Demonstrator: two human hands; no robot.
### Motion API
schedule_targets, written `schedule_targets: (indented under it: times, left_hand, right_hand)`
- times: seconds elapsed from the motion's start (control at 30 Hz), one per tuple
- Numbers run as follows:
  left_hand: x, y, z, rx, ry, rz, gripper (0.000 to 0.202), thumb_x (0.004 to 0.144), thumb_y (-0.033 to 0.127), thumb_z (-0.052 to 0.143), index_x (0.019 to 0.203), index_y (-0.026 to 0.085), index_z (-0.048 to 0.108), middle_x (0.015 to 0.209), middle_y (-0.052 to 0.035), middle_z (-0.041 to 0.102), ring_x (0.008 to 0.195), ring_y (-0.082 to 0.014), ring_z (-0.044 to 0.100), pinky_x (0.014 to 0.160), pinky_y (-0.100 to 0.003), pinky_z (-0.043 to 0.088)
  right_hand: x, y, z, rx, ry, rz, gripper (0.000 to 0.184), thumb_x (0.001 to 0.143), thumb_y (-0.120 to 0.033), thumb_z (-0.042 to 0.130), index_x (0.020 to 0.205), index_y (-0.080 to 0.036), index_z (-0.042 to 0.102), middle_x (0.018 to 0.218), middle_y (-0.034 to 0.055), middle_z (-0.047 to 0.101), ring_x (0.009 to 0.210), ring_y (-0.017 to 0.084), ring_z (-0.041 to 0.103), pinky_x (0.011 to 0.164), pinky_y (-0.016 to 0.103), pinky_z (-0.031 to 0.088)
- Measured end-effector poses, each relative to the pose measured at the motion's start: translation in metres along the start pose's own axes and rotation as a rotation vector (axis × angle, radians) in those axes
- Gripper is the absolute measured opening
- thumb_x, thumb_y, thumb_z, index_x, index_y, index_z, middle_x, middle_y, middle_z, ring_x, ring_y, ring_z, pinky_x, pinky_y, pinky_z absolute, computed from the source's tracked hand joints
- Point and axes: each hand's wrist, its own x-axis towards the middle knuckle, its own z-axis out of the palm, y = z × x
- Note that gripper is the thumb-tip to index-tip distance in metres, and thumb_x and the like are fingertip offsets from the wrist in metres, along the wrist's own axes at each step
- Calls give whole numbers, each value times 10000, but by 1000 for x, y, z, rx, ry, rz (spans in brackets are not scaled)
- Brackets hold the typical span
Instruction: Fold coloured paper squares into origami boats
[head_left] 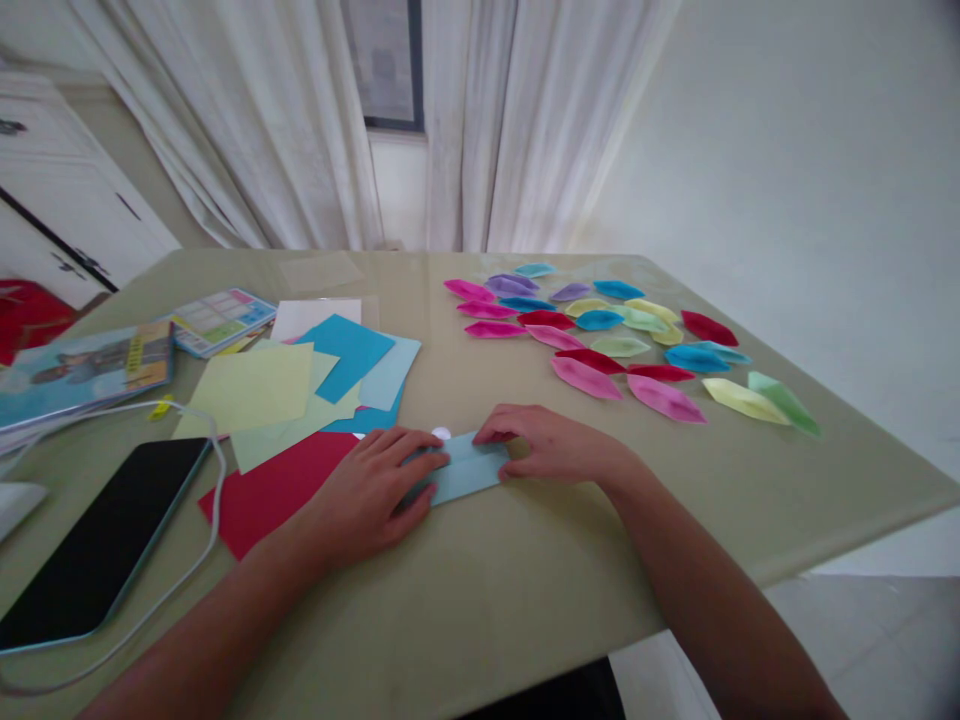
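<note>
A light blue sheet of origami paper [470, 470], folded into a strip with a crease along its length, lies on the table in front of me. My left hand [386, 485] covers its left end, fingers on top and thumb at the near edge. At the other end, my right hand [551, 445] grips the strip between curled fingers and thumb. Just beyond the strip, a small white round thing [441, 433] shows by my left fingertips. A red paper sheet [289, 490] lies partly under my left hand and forearm.
Loose sheets, yellow [251, 385] and blue [352, 350], overlap at the left. Nearer are a phone [105, 540] and a white cable [217, 500]. Booklets [97, 370] lie farther left. Several folded, boat-like paper pieces [585, 377] spread across the right. The table edge [862, 545] slants there.
</note>
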Motion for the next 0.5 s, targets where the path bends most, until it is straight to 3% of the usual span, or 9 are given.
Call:
schedule_targets:
  times: [0.1,0.17,0.3,0.5]
  left_hand:
    - [0,-1,3,-30,36,17,329,1039,398,636,1332,252,664,1449,-115,648,1264,-339,623,1044,-531,492]
    - [0,-2,4,-58,63,52,269,1033,407,672,1250,248,674,1418,-99,669,1267,-322,623,1042,-496,482]
    - [0,-1,7,-81,108,147,101,1095,264,572,1127,229,661,1238,-63,741,1119,-242,673,975,-412,470]
    - [1,3,5,-113,96,168,227,1060,131,521,1193,241,669,1169,-52,761,1058,-231,682,938,-403,470]
  right_hand:
    - [0,1,0,-3,5,-2,379,815,-107,863,1165,-202,755,1147,54,727,1058,233,691,949,347,523]
    - [1,0,0,7,15,-15,274,849,-200,880,1105,-199,781,1107,51,729,1019,225,695,925,337,525]
    - [5,-6,3,80,67,-44,162,1004,-346,748,997,-194,804,1052,56,760,960,201,713,912,323,534]
    - [9,-13,13,-20,76,-108,166,1000,-317,750,1088,-184,797,1079,79,798,1007,231,740,947,355,549]
